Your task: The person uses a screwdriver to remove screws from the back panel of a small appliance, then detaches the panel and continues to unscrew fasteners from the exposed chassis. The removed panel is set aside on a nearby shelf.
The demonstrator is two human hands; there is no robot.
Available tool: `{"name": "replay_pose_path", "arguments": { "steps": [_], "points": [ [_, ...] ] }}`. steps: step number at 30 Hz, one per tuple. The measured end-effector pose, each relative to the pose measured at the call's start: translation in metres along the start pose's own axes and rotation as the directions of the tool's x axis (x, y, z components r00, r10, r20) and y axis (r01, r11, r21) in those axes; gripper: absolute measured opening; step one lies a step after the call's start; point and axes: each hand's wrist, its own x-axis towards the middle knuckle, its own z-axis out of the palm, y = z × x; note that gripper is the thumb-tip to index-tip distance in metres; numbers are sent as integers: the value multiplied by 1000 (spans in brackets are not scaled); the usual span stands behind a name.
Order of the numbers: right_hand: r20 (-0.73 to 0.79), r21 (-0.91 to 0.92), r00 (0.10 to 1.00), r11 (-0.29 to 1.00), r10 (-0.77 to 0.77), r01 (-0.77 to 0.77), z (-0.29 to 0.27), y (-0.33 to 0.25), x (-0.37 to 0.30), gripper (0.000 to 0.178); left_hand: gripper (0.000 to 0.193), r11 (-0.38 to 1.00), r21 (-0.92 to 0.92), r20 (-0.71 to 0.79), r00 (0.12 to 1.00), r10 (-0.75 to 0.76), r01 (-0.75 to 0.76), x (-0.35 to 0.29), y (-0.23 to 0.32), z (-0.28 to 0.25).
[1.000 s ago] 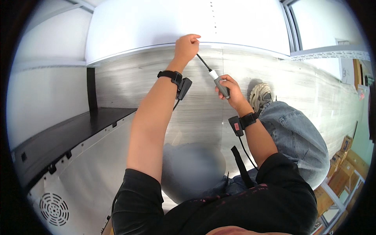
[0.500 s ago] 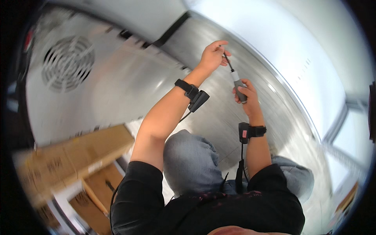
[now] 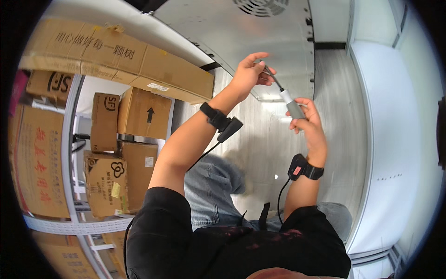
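My right hand (image 3: 310, 122) is wrapped round the grey handle of a screwdriver (image 3: 294, 109) with a white collar and a thin dark shaft. The shaft slants up and left toward my left hand (image 3: 252, 76). There my thumb and fingers close at the shaft's far end; whether a small part such as a screw sits between them is too small to tell. Both hands are held up in front of me, over the floor and the near edge of a metal cabinet (image 3: 241, 46) with a round vent.
To my left stands a metal rack (image 3: 69, 186) with several cardboard boxes (image 3: 146, 111). A long carton (image 3: 153, 69) lies across its top. A white panel (image 3: 388, 139) runs along the right. Grey wood-look floor (image 3: 341, 102) lies between them.
My view has swung left, bringing the rack of boxes further in and shifting the metal cabinet to the top middle. Both hands stay on the screwdriver.
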Motion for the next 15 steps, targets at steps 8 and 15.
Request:
{"name": "replay_pose_path", "arguments": {
  "steps": [8, 15],
  "points": [
    [9, -214, 981, 958, -194, 192, 148, -28, 9, 46, 28, 892, -429, 124, 969, 212, -141, -25, 45, -117],
    [-138, -199, 966, 962, -218, 189, 253, -34, 41, 48, 34, 782, -617, 255, 918, 303, -86, 12, 65, -178]
  ]
}}
